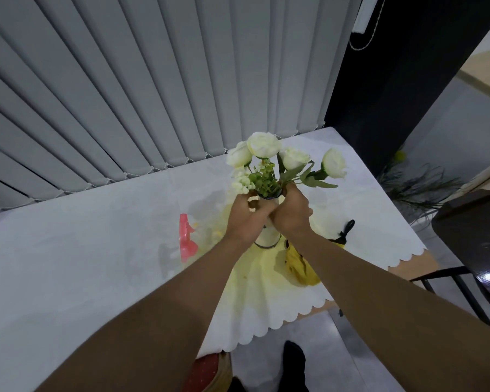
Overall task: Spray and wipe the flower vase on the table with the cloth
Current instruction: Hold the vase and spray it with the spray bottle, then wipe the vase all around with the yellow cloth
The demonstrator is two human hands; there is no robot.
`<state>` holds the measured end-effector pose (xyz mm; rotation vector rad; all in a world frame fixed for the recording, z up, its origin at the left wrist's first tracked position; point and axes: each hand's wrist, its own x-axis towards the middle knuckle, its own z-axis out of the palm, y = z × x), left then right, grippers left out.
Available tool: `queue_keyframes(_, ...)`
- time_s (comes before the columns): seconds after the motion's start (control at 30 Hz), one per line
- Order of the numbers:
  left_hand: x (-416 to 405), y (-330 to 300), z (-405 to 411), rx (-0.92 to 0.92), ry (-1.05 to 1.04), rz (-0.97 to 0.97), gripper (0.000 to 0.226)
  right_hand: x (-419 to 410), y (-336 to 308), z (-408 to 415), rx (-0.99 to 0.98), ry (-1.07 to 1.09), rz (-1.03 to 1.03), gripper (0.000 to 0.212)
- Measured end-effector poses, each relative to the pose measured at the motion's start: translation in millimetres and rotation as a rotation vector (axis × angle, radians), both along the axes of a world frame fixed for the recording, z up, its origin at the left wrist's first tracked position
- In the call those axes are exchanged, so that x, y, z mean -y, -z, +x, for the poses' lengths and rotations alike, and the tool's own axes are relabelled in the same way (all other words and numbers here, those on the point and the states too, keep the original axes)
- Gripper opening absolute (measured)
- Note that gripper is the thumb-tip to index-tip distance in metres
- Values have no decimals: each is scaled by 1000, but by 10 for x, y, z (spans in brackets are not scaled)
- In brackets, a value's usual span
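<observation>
Two hands (pixel 269 215), one vase (pixel 267 236), four blooms (pixel 283 155)

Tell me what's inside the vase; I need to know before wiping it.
White flowers and green leaves stick out of the vase. Both hands wrap its neck, so stems and any water stay hidden.

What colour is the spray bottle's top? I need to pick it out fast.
Pink; the spray bottle stands left of the vase, seen clearly in the head view.
</observation>
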<state>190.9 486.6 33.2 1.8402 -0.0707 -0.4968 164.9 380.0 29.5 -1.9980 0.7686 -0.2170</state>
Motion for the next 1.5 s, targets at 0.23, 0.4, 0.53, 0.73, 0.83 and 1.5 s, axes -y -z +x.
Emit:
queue_keyframes(0.23,156,-41,148,37,9,147,32,91,122,-52,2,-27,-44,36)
queue_keyframes(0.4,198,-57,231,149,40,183,41,256,504,-508,-324,-114,-154,89)
queue_keyframes(0.53,269,-42,313,124,38,141,39,280,923,-1051,-507,-199,-291,69)
queue_keyframes(0.73,382,-58,449,-14,21,67,74,278,1305,-1162,-297,-205,-329,24)
queue_keyframes(0.83,412,-99,494,-48,10,56,66,349,1140,-1046,-176,-130,-194,13)
queue_keyframes(1.5,306,-165,533,80,37,236,63,154,1045,-485,122,-144,-111,51)
